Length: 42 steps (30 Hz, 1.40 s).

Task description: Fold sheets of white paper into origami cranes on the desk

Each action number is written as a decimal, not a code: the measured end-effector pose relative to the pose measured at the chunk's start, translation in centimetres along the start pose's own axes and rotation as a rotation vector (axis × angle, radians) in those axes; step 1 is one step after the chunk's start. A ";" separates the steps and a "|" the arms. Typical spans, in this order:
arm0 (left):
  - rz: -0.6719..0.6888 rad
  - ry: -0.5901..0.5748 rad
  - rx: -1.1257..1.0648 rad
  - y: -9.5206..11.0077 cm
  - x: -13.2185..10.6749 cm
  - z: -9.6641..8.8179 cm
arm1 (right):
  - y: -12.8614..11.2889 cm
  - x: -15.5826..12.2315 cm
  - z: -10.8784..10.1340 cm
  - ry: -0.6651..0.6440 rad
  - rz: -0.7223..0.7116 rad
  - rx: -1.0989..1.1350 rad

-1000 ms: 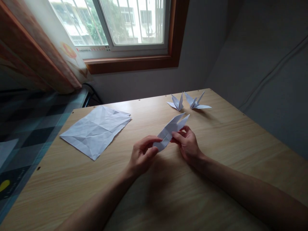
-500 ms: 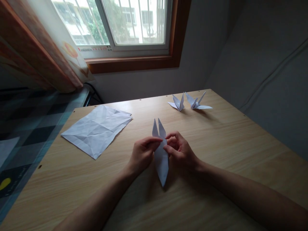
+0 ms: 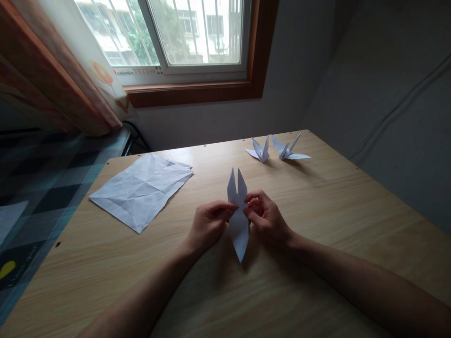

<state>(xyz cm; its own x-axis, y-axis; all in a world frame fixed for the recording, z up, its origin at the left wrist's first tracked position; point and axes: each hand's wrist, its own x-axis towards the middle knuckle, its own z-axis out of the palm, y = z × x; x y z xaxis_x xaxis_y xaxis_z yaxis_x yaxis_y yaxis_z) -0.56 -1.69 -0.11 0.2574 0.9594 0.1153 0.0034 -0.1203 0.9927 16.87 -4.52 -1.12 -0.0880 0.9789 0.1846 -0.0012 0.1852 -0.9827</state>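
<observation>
Between my hands, just above the table, is a folded white paper point(image 3: 239, 230). It is long and narrow, with two slim points at the far end and one broader point toward me. My left hand point(image 3: 210, 223) pinches its left edge, the thumb or a finger lying across the front. On the opposite edge, my right hand point(image 3: 266, 218) grips the paper between thumb and fingertips. The fingers behind the paper are hidden.
Two folded paper cranes, a left one point(image 3: 260, 151) and a right one point(image 3: 289, 150), stand near the far edge of the wooden table point(image 3: 334, 206). Creased paper sheets point(image 3: 141, 192) lie at left. Beyond them is a checked cloth point(image 3: 63, 199); a window point(image 3: 200, 33) is behind.
The folded paper has shifted slightly away from me and to the right, and its two points stand straighter. Both hands keep hold of it, almost in place.
</observation>
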 end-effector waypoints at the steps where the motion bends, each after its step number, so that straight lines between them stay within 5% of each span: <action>1: -0.008 -0.008 -0.012 0.1 0.0 0.0 | -0.1 0.0 0.0 -0.001 -0.007 -0.010; 13: -0.177 -0.154 -0.248 0.5 -0.2 -0.6 | -1.2 0.5 -0.4 -0.038 0.080 0.166; 30: -0.136 -0.118 -0.217 0.4 -0.2 -0.6 | -1.2 0.6 -0.4 -0.047 0.125 0.246; 35: -0.154 -0.225 -0.299 0.3 -0.1 -0.9 | -1.1 0.5 -0.5 -0.023 0.145 0.240; 42: -0.082 -0.292 -0.146 0.9 0.1 -1.1 | -0.7 0.7 -0.6 -0.002 0.128 0.245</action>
<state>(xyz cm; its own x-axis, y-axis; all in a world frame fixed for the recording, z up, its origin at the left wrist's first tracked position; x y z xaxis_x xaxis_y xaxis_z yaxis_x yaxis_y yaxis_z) -1.60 -1.46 0.86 0.5277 0.8484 0.0410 -0.0973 0.0124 0.9952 17.46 -3.95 -0.29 -0.1050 0.9927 0.0592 -0.2307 0.0336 -0.9724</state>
